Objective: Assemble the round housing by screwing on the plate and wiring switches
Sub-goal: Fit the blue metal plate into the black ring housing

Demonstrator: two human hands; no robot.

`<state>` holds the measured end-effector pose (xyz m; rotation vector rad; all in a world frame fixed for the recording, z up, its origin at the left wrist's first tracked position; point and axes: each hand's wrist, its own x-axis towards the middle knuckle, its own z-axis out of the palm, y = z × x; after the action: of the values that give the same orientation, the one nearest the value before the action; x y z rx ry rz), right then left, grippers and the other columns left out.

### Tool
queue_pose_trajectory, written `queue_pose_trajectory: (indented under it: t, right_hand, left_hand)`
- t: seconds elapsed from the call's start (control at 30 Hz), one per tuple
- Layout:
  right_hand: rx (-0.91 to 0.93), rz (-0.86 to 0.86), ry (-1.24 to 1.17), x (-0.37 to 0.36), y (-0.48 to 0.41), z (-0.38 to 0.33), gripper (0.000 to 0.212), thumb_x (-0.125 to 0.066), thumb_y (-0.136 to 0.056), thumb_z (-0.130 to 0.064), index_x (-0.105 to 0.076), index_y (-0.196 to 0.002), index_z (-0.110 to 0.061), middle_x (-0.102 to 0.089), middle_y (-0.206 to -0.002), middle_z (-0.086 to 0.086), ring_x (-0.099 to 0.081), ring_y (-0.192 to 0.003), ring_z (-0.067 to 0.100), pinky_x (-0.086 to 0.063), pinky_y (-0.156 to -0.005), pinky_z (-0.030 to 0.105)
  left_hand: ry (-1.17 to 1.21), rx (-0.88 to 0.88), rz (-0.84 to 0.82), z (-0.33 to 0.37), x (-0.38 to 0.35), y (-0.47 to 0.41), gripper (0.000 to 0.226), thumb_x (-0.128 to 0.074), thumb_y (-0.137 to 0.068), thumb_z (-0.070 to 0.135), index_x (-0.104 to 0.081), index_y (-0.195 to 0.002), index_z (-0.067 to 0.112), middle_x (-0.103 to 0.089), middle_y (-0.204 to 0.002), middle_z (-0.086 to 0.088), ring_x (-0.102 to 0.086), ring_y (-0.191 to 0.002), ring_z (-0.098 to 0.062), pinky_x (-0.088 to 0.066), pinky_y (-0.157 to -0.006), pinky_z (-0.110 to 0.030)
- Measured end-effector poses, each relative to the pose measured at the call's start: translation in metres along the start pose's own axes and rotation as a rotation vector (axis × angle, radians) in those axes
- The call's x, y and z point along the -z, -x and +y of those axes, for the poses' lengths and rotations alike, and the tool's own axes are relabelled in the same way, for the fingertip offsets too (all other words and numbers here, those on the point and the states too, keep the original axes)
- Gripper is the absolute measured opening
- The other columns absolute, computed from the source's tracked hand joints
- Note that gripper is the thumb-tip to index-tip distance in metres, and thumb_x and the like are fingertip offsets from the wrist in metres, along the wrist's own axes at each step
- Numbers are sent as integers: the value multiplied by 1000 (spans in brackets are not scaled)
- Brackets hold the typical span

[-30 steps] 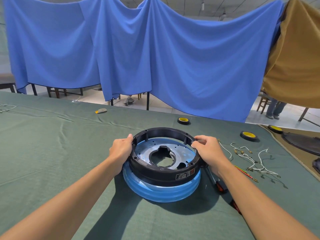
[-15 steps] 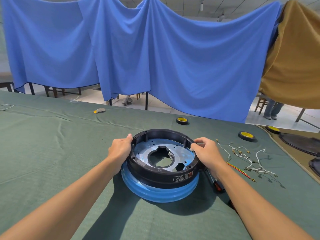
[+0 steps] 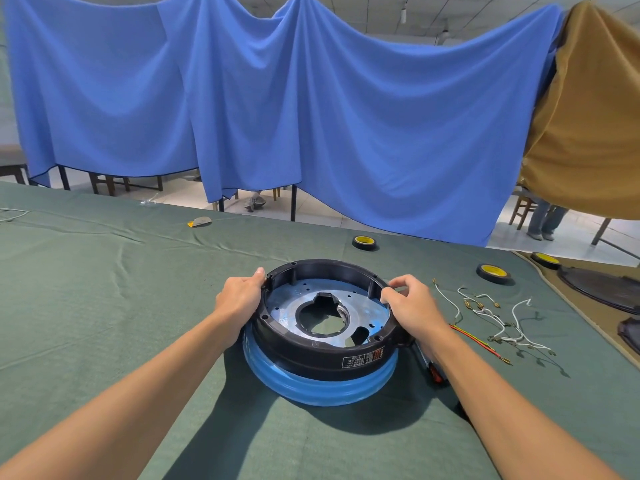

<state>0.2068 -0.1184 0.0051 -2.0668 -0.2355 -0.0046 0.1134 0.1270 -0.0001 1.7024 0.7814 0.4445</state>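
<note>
Round housing (image 3: pixel 311 351) sits centre frame, just below middle, on a blue ring (image 3: pixel 311 389) over the green cloth (image 3: pixel 104 306). The metal plate (image 3: pixel 287 303) lies flat inside it. The hands are apart, one on each side. Left hand (image 3: pixel 239 299) grips the left rim, thumb on top. Right hand (image 3: pixel 414 308) has its fingers curled at the right rim. Both forearms reach in from the lower corners. Wires (image 3: pixel 495 317) lie right of the housing, nearer the right hand, and the screwdriver (image 3: pixel 434 370) is partly hidden under that forearm.
</note>
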Motion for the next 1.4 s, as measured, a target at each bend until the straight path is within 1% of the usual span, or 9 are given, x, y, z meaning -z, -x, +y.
queue_pose_trajectory:
  t: [0.2, 0.33, 0.43, 0.63, 0.77, 0.97, 1.07, 1.23, 1.4]
  right_hand:
    - [13, -12, -3, 0, -1, -1, 15, -55, -92, -24, -53, -106, -22, -59, -98, -1, -63, -84, 16, -51, -59, 27]
    - [22, 1, -15, -1, -3, 2, 15, -56, -92, -23, -54, -107, -23, -59, -96, -3, -63, -81, 15, -52, -57, 26]
    - [41, 16, -25, -2, -6, 5, 16, -57, -91, -22, -55, -107, -26, -59, -94, -7, -63, -81, 14, -57, -62, 29]
    - [72, 18, -29, -4, -9, 8, 16, -58, -90, -24, -58, -105, -29, -63, -96, -8, -64, -84, 15, -60, -68, 35]
    - [80, 24, -44, -4, -9, 8, 15, -58, -90, -24, -59, -103, -31, -62, -94, -10, -64, -85, 14, -61, -72, 39]
    - [85, 2, -49, -3, -7, 7, 16, -57, -91, -23, -58, -105, -30, -62, -95, -9, -65, -85, 16, -61, -71, 39]
    - [86, -5, -53, -4, -6, 6, 15, -57, -91, -22, -58, -103, -31, -63, -93, -9, -66, -84, 16, -60, -73, 40]
    - [78, 6, -40, -4, -6, 6, 15, -56, -92, -22, -58, -104, -30, -62, -93, -11, -64, -84, 14, -61, -72, 38]
    - [74, -9, -25, -4, -5, 5, 16, -55, -93, -22, -55, -107, -30, -60, -94, -11, -64, -83, 14, -60, -67, 32]
  left_hand:
    - [-24, 3, -11, 0, 1, -1, 44, -46, -100, 48, -60, -76, 15, -68, -94, -16, -63, -94, -33, -48, -98, -45]
    - [-47, -24, -3, 0, 1, -3, 39, -44, -100, 50, -57, -84, 17, -58, -75, -10, -54, -77, -26, -42, -80, -38]
    - [-56, -39, 1, 0, 1, -2, 39, -42, -100, 54, -55, -85, 20, -53, -70, -7, -51, -74, -25, -39, -75, -37]
    - [-25, -33, -11, -2, 4, -1, 51, -40, -95, 66, -64, -78, 24, -59, -76, -7, -57, -83, -24, -47, -92, -43]
    - [27, -51, -32, -1, 7, -2, 59, -44, -90, 73, -72, -97, 22, -66, -84, -6, -64, -97, -29, -49, -100, -48]
    - [37, -63, -22, -1, 8, -1, 68, -45, -87, 75, -70, -88, 12, -53, -69, -6, -58, -82, -28, -48, -99, -48]
    - [31, -64, -12, -3, 8, 0, 57, -45, -89, 73, -63, -81, 19, -58, -74, -7, -61, -89, -28, -49, -98, -45]
    - [7, -74, 3, -3, 5, -2, 54, -44, -92, 68, -61, -80, 19, -50, -64, -3, -53, -76, -23, -48, -95, -46]
    - [-9, -72, 11, -5, 4, -4, 55, -45, -93, 67, -61, -85, 16, -51, -65, -6, -52, -71, -22, -47, -81, -40]
